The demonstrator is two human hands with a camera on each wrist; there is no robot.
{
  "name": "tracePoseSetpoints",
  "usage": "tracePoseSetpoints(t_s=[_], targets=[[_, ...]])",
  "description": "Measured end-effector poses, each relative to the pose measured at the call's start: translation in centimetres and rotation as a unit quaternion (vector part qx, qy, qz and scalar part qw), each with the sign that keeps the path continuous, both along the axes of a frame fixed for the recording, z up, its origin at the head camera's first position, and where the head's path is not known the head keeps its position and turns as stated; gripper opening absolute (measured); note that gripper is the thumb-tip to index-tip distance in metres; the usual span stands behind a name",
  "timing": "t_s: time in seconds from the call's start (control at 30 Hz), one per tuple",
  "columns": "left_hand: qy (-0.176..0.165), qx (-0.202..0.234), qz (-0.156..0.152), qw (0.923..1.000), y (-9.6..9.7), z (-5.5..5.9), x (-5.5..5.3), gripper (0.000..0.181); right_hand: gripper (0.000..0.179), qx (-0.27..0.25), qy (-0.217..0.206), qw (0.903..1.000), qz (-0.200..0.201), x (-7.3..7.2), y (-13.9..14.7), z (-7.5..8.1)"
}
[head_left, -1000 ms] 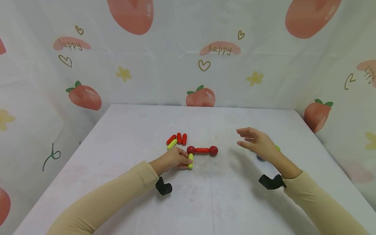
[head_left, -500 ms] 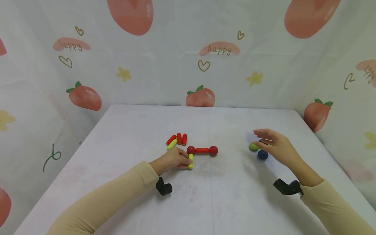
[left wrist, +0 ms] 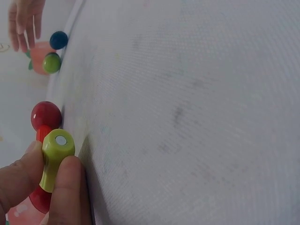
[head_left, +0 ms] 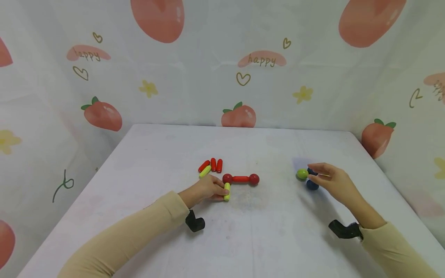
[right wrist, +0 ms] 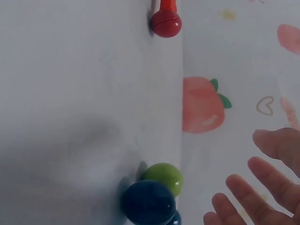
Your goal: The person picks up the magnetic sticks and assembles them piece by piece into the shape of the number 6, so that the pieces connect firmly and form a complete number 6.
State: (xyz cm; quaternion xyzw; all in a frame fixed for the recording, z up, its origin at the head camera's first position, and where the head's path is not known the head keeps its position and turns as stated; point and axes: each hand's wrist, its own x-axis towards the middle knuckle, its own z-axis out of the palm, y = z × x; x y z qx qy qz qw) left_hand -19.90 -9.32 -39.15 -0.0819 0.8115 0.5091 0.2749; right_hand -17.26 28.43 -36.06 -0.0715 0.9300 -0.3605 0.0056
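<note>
My left hand [head_left: 208,188] pinches a yellow-green magnetic rod [head_left: 227,192] between thumb and fingers; a round silvery magnet shows on its near end in the left wrist view. The rod's far end meets a red ball [head_left: 227,178]. From that ball a red magnetic rod [head_left: 240,179] runs right to a second red ball [head_left: 254,179]. Over at the right, my right hand [head_left: 332,181] hovers with extended fingers above a cluster of balls, holding nothing. The cluster has a green ball [head_left: 302,174], a dark blue ball [head_left: 312,185] and another blue ball [head_left: 311,171] partly behind the fingers.
Behind the left hand lie several loose rods: red rods [head_left: 213,165] and a yellow-green rod [head_left: 205,172]. All rest on a white-covered table [head_left: 222,247], with a printed curtain [head_left: 194,77] behind it.
My right hand has moved right, away from the red balls, to the green and blue balls, which came into fuller view. The left hand keeps its hold on the yellow-green rod.
</note>
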Motion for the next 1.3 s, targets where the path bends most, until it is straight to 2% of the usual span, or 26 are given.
tracePoseSetpoints(t_s=[0.33, 0.73, 1.3], targets=[[-0.003, 0.004, -0.003, 1.0000, 0.1, 0.0, -0.1, 0.031, 0.050, 0.023, -0.029, 0.9993, -0.009, -0.1, 0.9, -1.4], [-0.002, 0.005, -0.003, 1.0000, 0.0, 0.1, -0.1, 0.031, 0.049, 0.040, -0.044, 0.9982, -0.002, -0.1, 1.0, -1.9], [-0.002, 0.003, -0.001, 1.0000, 0.1, 0.2, 0.1, 0.030, 0.043, 0.046, -0.032, 0.9983, 0.017, 0.1, 0.9, -2.8]])
